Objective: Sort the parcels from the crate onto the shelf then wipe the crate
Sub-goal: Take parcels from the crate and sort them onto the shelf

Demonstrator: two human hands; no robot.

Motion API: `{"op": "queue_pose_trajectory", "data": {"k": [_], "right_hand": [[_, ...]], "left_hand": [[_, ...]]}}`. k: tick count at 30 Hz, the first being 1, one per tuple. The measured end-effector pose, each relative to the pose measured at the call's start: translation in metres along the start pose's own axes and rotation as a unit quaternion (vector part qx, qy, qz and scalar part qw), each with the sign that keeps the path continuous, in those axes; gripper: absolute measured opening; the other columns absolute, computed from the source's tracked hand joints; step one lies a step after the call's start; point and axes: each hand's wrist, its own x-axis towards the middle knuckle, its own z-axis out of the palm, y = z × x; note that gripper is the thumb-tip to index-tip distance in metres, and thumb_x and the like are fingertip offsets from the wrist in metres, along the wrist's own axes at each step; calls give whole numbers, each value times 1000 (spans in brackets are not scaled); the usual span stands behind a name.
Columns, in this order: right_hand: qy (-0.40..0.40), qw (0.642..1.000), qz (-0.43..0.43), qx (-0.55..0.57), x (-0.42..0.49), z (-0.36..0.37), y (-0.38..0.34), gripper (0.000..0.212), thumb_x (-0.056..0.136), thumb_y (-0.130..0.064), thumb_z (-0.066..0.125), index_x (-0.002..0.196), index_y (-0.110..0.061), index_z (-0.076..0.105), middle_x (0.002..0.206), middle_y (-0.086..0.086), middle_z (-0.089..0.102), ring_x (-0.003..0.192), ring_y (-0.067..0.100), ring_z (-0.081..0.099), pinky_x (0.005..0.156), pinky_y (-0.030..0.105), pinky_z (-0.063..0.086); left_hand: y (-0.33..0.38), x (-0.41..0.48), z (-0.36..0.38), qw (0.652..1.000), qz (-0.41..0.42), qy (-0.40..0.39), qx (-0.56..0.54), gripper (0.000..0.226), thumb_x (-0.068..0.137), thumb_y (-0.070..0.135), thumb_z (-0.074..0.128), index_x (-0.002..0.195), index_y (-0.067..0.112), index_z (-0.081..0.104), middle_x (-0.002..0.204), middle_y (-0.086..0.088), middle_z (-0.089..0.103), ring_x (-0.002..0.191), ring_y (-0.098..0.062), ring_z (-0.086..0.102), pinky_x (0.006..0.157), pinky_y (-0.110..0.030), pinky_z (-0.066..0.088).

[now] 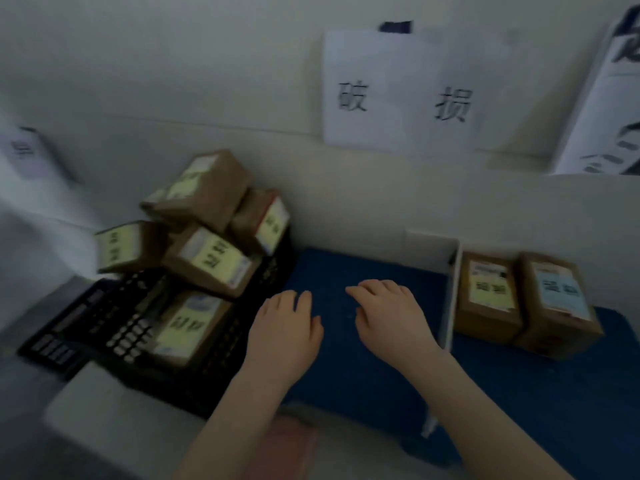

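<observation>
A black slotted crate [86,327] sits at the left, heaped with several brown cardboard parcels [207,261] bearing yellow labels. To its right lies the blue shelf surface [346,368], split by a white divider [450,296]. Beyond the divider stand two parcels, one with a yellow label [490,292] and one with a blue label [557,299]. My left hand [287,327] hovers palm down just right of the crate, fingers relaxed and holding nothing. My right hand [391,313] hovers palm down over the blue surface, left of the divider, also holding nothing.
A white paper sign [398,91] with two dark characters hangs on the wall above the middle section. Another sheet [602,109] hangs at the far right, and one [24,150] at the far left. A pink cloth [287,448] lies at the near edge below my left forearm.
</observation>
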Motion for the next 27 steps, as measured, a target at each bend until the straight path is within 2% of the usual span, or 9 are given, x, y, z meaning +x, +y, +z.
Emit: {"op": "queue_pose_trajectory", "data": {"k": [5,10,13,16,20,27], "right_hand": [[-8,999,-42,32,15,22,-121,44,95,-27,41,139,-29,44,138,-6,48,125,19,45,104,34,33],[-27,996,-52,59,21,37,-193,45,96,-28,40,140,-30,43,141,-7,45,127,18,42,103,34,33],[-32,995,-57,71,28,44,-216,44,95,-28,40,138,-30,45,140,-7,44,123,18,44,100,33,36],[-36,994,-76,69,38,51,-227,43,94,-29,40,136,-30,46,138,-7,45,119,19,46,96,33,38],[-44,992,-87,74,55,55,-233,42,94,-29,44,136,-31,46,138,-7,45,118,18,47,94,32,39],[-58,989,-99,96,84,67,-254,46,91,-26,45,137,-31,45,138,-8,44,121,16,44,98,31,39]], "left_hand": [[-95,-56,-20,999,-24,12,23,52,98,46,29,143,19,34,133,-1,47,122,-19,44,99,-29,37],[-156,-88,-33,998,-50,20,35,45,95,45,34,131,21,46,124,0,53,113,-18,50,91,-27,40],[-177,-95,-34,998,-62,19,16,44,92,42,42,129,19,49,122,-2,54,110,-21,52,89,-29,41],[-189,-94,-33,996,-82,18,3,45,91,42,43,130,20,47,121,-1,52,109,-19,49,87,-29,41],[-202,-90,-32,994,-107,14,-11,48,92,43,41,135,22,43,125,1,49,114,-18,46,93,-30,40],[-238,-80,-25,987,-155,-7,-51,43,94,41,41,133,22,42,126,1,48,113,-18,46,93,-33,43]]}}
